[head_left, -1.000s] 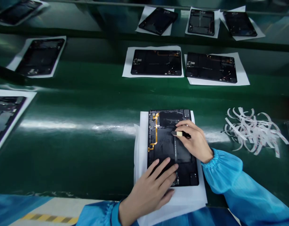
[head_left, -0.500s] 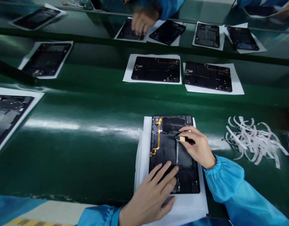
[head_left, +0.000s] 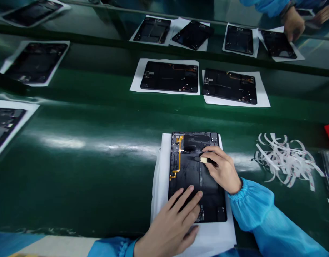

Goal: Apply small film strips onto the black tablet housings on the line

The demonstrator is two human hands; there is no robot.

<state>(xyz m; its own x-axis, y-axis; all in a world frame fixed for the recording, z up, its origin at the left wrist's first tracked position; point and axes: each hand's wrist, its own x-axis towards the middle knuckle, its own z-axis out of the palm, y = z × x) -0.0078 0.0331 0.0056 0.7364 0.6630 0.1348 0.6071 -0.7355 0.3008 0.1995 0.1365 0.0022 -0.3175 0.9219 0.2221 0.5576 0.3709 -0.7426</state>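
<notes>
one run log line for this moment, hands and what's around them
left hand: spread on device | right hand: pinching tool over device | under device: white sheet | right of device: heaped strips

Table smooth, glossy green, mirrors light streaks. Open tablet near its front edge: matt black, plastic-looking. Flex strip on it: orange film, slight sheen. Sheet under: smooth matt white, paper-like. Loose strips: white, papery. Right sleeve: thin blue cloth, crinkled.
</notes>
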